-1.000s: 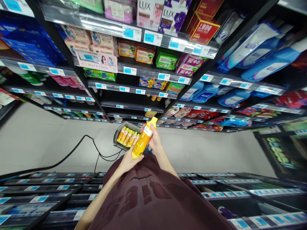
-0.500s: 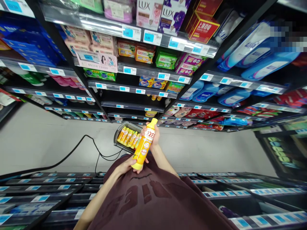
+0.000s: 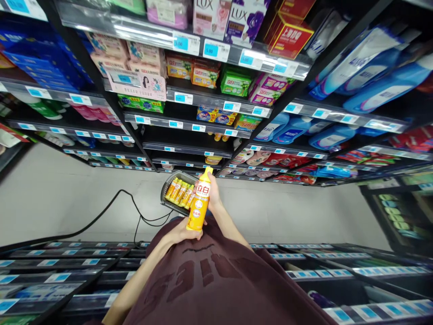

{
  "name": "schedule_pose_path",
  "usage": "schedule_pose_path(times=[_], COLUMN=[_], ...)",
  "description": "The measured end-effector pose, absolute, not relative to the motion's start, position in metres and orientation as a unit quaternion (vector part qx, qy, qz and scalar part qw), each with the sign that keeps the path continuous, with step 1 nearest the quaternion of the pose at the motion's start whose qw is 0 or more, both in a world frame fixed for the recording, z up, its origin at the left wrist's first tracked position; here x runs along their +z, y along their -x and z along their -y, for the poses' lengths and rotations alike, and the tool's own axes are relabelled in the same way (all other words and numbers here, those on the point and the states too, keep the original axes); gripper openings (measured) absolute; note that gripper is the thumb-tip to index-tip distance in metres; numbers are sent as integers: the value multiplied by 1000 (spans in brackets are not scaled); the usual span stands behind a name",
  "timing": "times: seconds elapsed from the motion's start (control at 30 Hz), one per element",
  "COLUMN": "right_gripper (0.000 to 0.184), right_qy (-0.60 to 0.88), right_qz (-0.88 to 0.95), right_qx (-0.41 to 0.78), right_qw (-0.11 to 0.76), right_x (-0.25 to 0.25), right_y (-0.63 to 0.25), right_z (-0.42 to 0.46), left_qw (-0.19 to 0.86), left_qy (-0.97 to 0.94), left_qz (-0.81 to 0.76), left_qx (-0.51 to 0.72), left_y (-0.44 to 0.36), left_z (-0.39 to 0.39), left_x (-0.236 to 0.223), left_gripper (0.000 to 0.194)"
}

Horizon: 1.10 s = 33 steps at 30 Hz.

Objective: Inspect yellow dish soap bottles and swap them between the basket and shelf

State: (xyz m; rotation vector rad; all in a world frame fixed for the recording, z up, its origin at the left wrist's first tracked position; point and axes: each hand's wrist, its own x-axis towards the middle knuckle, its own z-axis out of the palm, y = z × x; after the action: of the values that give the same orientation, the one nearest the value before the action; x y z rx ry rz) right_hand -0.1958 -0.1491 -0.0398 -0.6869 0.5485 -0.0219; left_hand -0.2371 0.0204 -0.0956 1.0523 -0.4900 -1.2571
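A yellow bottle of dish soap point(image 3: 199, 202) with a red and white label is held in front of my body, its cap end pointing away from me. My left hand point(image 3: 184, 231) is closed around the base of the bottle. Around its upper part, just below the cap, my right hand point(image 3: 213, 193) is wrapped, with some fingers hidden behind it. Right behind the bottle, a grey basket point(image 3: 164, 186) sits on the floor with several similar yellow bottles point(image 3: 179, 192) lying in it. The bottle covers the basket's right side.
Shelves with soap boxes point(image 3: 236, 82) and blue detergent bottles point(image 3: 365, 76) rise ahead of me. A black cable point(image 3: 101, 216) runs over the floor point(image 3: 287, 207) on the left. Behind me stands another row of shelves point(image 3: 61, 278) with price tags.
The bottle has been turned in my hands so that its front label shows. It has since swung a little to the left and stands more upright. Both hands stay on it.
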Motion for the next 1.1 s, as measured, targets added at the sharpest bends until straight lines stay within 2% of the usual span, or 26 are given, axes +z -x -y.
schedule_pose_path(times=[0.67,1.1], right_gripper=[39,37], right_qy=[312,306], right_qz=[-242,-239], right_qx=[-8,-10], right_qw=[919,922], right_x=[-43,-42], right_y=[196,197], right_z=[154,154], left_qw=[648,634], left_qy=[-496,-528], left_qz=[203,217], left_qx=[-541,-522], left_y=[238,237], left_z=[-20,-22], left_x=[-100,-100], left_gripper=[33,36])
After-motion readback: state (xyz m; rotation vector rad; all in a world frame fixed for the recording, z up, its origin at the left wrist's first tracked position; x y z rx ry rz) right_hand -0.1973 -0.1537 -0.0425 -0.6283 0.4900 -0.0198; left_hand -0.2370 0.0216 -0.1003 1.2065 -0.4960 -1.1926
